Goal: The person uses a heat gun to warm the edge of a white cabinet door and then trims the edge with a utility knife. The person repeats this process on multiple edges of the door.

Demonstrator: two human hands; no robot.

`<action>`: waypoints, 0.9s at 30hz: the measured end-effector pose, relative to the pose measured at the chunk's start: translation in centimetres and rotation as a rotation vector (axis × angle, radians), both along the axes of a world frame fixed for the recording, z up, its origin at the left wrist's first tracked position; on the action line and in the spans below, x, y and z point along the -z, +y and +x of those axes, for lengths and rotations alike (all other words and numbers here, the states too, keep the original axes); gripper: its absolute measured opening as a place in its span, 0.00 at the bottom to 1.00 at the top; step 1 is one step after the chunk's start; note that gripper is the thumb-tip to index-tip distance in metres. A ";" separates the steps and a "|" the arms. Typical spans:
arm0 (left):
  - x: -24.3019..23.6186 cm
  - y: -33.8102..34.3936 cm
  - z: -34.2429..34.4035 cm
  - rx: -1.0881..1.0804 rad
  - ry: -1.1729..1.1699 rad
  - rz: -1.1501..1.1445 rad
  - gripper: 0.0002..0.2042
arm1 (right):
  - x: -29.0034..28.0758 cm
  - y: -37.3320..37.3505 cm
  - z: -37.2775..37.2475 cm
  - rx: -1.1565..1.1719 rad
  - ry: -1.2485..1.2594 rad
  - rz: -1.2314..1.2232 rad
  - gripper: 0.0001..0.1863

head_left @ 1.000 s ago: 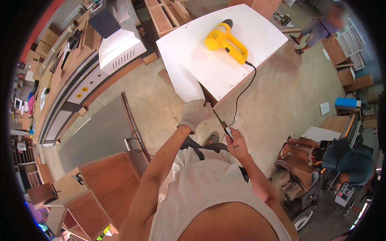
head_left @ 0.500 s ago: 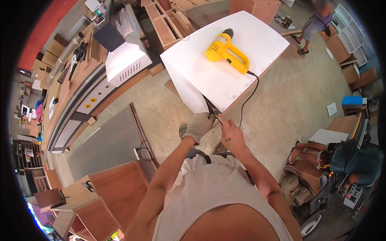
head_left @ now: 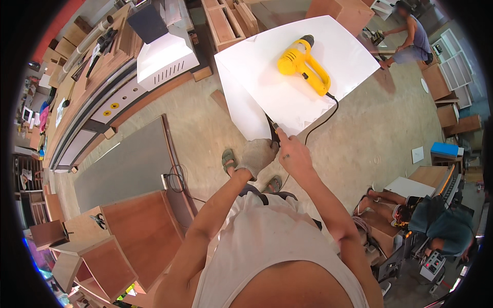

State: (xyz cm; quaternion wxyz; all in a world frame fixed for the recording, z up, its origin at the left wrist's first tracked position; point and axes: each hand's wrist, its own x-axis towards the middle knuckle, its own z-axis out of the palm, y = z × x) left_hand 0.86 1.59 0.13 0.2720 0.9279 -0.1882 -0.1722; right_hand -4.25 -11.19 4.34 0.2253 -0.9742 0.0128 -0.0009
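Observation:
A white-covered panel (head_left: 328, 56) stands in front of me, with a loose white sheet (head_left: 245, 110) hanging off its near left side. My left hand (head_left: 259, 156), in a grey work glove, is closed at the lower end of this sheet, beside a dark gap along the panel edge. Bare and closed, my right hand (head_left: 296, 156) grips what looks like a utility knife (head_left: 276, 126), its index finger stretched along it at the panel's near corner. Most of the knife is hidden by the fingers. On top of the panel lies a yellow heat gun (head_left: 303, 65), apart from both hands.
The heat gun's black cord (head_left: 322, 122) drops over the panel's right side. A long workbench (head_left: 110, 108) runs along the left, near a grey board (head_left: 120, 164) on the floor and wooden cabinets (head_left: 146, 226). One person (head_left: 411, 43) crouches far right; another (head_left: 431, 218) sits right.
Both hands have shifted slightly up along the panel's near edge, the knife with them. My view has turned a little. The person at far right has gone from standing to crouching with an arm out.

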 end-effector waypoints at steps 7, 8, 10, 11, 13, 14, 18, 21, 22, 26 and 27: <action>-1.1 0.4 0.4 0.033 0.088 -0.022 0.17 | 2.0 0.8 -1.7 0.020 0.025 -0.071 0.34; -0.9 0.7 0.2 0.039 0.042 -0.026 0.18 | 3.0 0.8 -2.3 0.016 0.014 -0.067 0.34; -0.2 0.7 0.2 0.069 -0.052 -0.035 0.18 | 4.6 0.2 -2.8 0.023 -0.012 -0.058 0.35; -0.3 0.7 0.1 0.093 -0.072 -0.041 0.19 | 5.4 0.1 -3.1 0.028 -0.026 -0.049 0.35; -0.6 0.8 0.1 0.140 -0.112 -0.052 0.20 | 6.6 -0.4 -3.6 0.038 0.003 -0.033 0.35; -1.2 0.7 0.2 0.120 -0.053 -0.040 0.20 | 7.0 -0.5 -3.6 0.043 0.041 -0.023 0.36; -1.1 0.8 0.3 0.079 0.015 -0.008 0.20 | 8.4 -0.7 -4.2 0.037 0.090 0.001 0.37; -0.6 0.9 0.3 0.079 -0.012 0.004 0.20 | 9.2 -1.3 -4.9 0.016 0.079 0.038 0.38; -0.7 1.0 0.3 0.078 -0.013 0.008 0.21 | 9.5 -1.4 -5.4 0.023 0.143 0.031 0.38; -0.9 0.6 0.4 0.061 -0.008 0.004 0.19 | 11.6 -3.1 -6.4 0.037 0.239 0.053 0.41; 0.0 0.8 0.6 0.038 0.015 -0.027 0.20 | 12.1 -3.3 -7.0 0.031 0.236 0.076 0.42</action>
